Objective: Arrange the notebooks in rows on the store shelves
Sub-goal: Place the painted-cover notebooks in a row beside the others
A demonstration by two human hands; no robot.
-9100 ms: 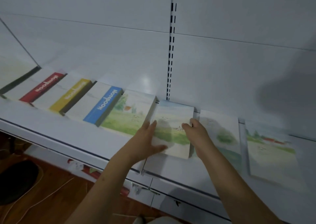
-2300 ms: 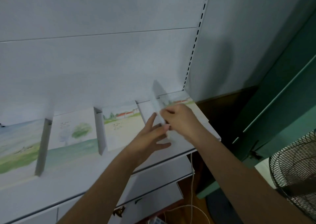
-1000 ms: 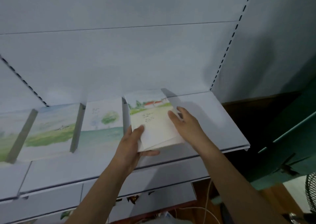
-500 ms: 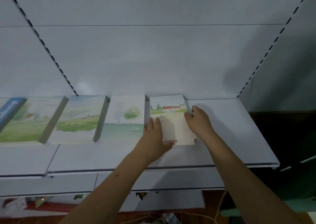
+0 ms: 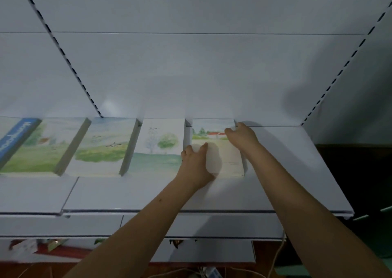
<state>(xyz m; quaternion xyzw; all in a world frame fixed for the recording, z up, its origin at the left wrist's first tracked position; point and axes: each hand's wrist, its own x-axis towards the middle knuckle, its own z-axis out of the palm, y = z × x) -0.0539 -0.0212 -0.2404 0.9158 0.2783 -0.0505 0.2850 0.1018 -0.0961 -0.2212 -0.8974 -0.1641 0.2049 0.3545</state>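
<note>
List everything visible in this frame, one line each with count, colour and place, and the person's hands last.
Red-roofed house notebook stack: one, pale watercolour cover, right end of the row, under both hands.
Tree notebook stack: one, white and green, just left of it.
Meadow notebook stacks: two, green and pale blue, further left.
Blue-spined notebook: one, at the left edge, partly cut off.
Shelf: white, bare to the right of the row.
Back panel: white, with slotted uprights.
Cable: one, pale, hanging below the shelf.
Left hand: on the house stack's near left part.
Right hand: at its far right corner.
</note>
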